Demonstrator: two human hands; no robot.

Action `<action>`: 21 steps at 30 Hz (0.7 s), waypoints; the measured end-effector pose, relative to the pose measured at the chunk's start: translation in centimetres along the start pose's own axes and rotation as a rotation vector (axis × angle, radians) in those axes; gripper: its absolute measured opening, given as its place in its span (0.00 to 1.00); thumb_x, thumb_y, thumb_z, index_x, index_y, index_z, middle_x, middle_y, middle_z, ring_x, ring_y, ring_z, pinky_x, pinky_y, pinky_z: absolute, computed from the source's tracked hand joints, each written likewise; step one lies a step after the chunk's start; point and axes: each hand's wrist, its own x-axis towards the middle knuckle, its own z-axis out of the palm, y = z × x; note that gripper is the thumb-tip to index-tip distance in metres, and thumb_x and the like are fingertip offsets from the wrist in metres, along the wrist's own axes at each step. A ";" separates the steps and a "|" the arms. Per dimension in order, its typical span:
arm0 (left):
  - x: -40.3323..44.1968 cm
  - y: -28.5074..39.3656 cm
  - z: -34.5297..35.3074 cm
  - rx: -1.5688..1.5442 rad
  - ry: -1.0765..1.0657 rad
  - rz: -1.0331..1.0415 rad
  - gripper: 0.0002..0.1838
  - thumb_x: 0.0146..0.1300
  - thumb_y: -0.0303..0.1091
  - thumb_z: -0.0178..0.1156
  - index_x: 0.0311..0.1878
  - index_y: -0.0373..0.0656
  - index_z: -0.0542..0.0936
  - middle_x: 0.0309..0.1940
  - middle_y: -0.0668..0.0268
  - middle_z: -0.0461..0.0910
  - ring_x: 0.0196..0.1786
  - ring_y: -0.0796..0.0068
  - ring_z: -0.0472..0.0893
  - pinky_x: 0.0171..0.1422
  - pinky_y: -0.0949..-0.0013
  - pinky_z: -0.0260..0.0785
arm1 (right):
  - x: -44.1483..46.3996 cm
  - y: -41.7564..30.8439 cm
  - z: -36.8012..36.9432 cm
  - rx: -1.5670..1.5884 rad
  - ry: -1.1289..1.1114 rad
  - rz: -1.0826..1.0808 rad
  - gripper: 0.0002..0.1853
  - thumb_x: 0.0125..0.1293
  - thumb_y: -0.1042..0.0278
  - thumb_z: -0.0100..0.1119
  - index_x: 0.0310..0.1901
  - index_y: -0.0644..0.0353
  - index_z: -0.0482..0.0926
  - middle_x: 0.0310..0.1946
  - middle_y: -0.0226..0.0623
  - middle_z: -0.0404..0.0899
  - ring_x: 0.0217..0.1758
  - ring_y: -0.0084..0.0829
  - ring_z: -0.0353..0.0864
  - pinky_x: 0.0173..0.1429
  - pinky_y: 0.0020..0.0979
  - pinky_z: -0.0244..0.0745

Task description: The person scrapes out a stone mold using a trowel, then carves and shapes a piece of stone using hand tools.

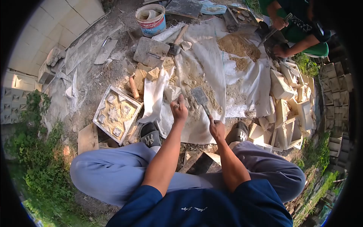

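My right hand [216, 129] is closed round the handle of a flat-bladed trowel [199, 96], its grey blade pointing forward over crumbs of sandy material. My left hand [179, 108] has its fingers bent against a pale stone block [172, 93] on the white sheet [206, 45]; the fingers partly hide where they grip it. Left of that hand stands a square mould frame [101, 118] filled with yellowish material and grey pieces. A wooden-handled tool [134, 88] leans by its upper corner, next to rough chunks [153, 73].
Stacked pale blocks [281, 85] rise at right. A labelled bucket [151, 20] stands at the back left, with a grey slab [151, 50] before it. A sand pile [240, 46] lies near another person's hand [280, 23] holding a long tool. Plants [34, 162] grow at left.
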 end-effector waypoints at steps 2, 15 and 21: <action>-0.9 -2.4 -0.3 0.089 0.137 0.118 0.27 0.74 0.37 0.48 0.16 0.34 0.70 0.13 0.63 0.70 0.18 0.69 0.69 0.27 0.63 0.61 | -0.2 -1.4 -0.1 0.038 -0.005 -0.027 0.40 0.69 0.30 0.46 0.30 0.70 0.84 0.29 0.65 0.80 0.40 0.61 0.83 0.47 0.54 0.73; -2.5 -1.2 -1.8 -0.037 0.338 0.026 0.26 0.74 0.37 0.49 0.17 0.35 0.71 0.12 0.66 0.70 0.17 0.75 0.67 0.25 0.66 0.56 | -0.4 -0.3 1.8 -0.165 0.027 -0.120 0.40 0.69 0.30 0.47 0.27 0.70 0.82 0.25 0.59 0.80 0.32 0.56 0.82 0.41 0.50 0.73; -2.0 0.1 -2.0 0.045 0.281 0.087 0.25 0.74 0.34 0.47 0.18 0.35 0.62 0.11 0.55 0.59 0.15 0.57 0.60 0.25 0.54 0.48 | -1.0 -1.2 1.0 0.131 0.067 -0.207 0.39 0.70 0.33 0.49 0.25 0.70 0.80 0.21 0.60 0.76 0.29 0.56 0.80 0.38 0.50 0.71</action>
